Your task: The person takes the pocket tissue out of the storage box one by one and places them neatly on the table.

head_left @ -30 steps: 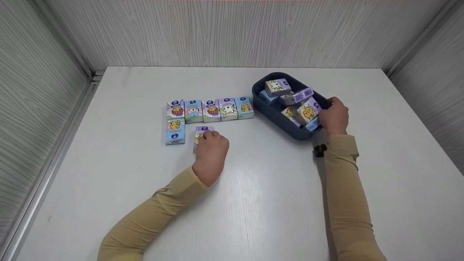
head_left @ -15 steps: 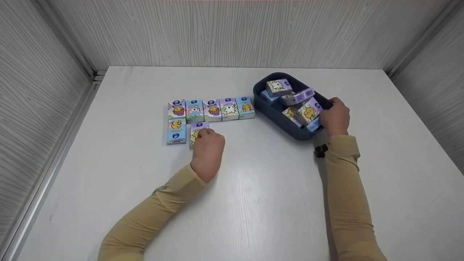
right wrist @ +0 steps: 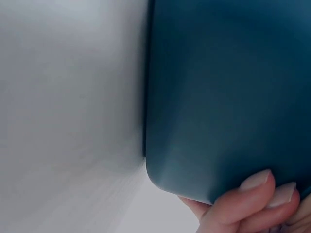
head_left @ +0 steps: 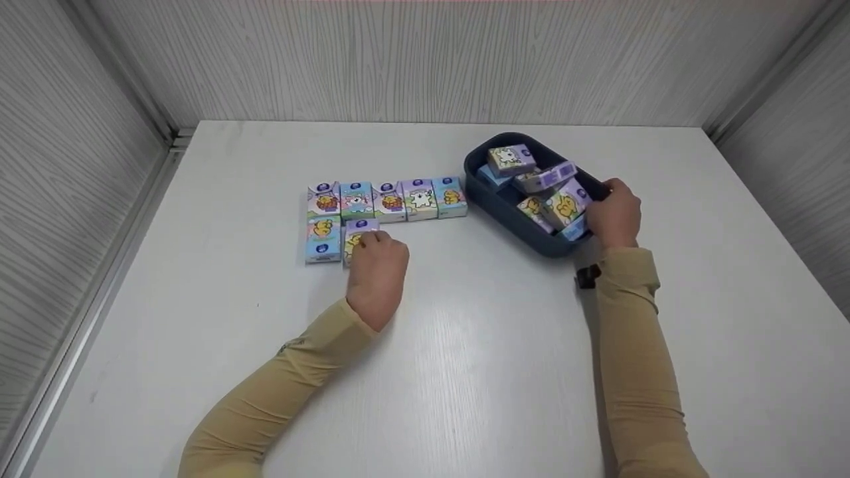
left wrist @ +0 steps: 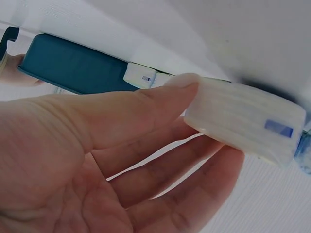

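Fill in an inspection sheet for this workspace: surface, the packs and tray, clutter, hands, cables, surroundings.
Surface: white tabletop, with one tiny dark speck on the left half.
Job's things: five packs side by side in a row; a blue pack nearer the person at its left end; a purple-topped pack just right of that; loose packs, jumbled, in a dark blue tray.
Clutter: small black item beside the right sleeve, too small to identify.
Hands: left hand pinches the purple-topped pack; right hand grips the tray's right end.
Cables: nothing seen.
Surroundings: grained back panel, similar panels at both sides.
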Demonstrator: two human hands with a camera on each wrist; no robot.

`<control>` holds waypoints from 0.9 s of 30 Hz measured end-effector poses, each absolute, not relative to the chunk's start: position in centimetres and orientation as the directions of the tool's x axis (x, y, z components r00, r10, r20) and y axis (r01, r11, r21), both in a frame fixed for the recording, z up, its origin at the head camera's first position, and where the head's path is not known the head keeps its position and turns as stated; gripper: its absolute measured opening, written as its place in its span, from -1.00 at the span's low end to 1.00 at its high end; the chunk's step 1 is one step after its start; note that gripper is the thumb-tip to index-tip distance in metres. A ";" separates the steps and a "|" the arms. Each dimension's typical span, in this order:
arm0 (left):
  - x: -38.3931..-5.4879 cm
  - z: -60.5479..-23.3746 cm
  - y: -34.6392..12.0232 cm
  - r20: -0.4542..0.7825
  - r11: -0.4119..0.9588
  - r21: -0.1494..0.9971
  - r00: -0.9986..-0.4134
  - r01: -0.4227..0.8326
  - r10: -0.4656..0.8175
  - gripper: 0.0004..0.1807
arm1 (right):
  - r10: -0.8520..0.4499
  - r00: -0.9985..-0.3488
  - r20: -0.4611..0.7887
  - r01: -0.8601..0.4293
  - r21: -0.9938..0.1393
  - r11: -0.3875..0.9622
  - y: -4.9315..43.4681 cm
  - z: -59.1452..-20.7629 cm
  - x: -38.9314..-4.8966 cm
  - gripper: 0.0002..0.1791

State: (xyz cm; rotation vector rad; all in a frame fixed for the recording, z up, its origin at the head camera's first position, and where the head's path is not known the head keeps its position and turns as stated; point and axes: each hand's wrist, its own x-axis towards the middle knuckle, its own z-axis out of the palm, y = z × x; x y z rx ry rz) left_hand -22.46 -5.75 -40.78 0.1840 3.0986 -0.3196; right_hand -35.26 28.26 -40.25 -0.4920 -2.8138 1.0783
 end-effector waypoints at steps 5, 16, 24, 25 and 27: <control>-22.6 -41.0 -5.8 0.004 0.976 -0.190 -0.994 0.104 0.107 -0.69 | 0.323 -0.946 -0.003 0.245 -0.659 0.711 28.3 -40.3 -35.1 -0.44; -22.8 -41.1 -6.1 0.047 0.981 -0.168 -0.994 0.094 0.103 -0.75 | 0.323 -0.946 0.004 0.241 -0.658 0.713 28.3 -40.2 -35.0 -0.44; -22.6 -40.1 -4.9 0.041 0.982 -0.142 -0.990 0.126 0.133 -0.66 | 0.329 -0.944 0.008 0.243 -0.660 0.711 28.2 -40.2 -35.0 -0.42; -22.7 -39.9 -4.6 0.049 0.982 -0.131 -0.988 0.139 0.146 -0.68 | 0.331 -0.944 0.008 0.244 -0.660 0.710 28.2 -40.2 -35.0 -0.42; -23.0 -39.6 -4.0 0.070 0.981 -0.102 -0.982 0.167 0.175 -0.72 | 0.331 -0.944 0.012 0.241 -0.659 0.712 28.1 -40.3 -35.0 -0.42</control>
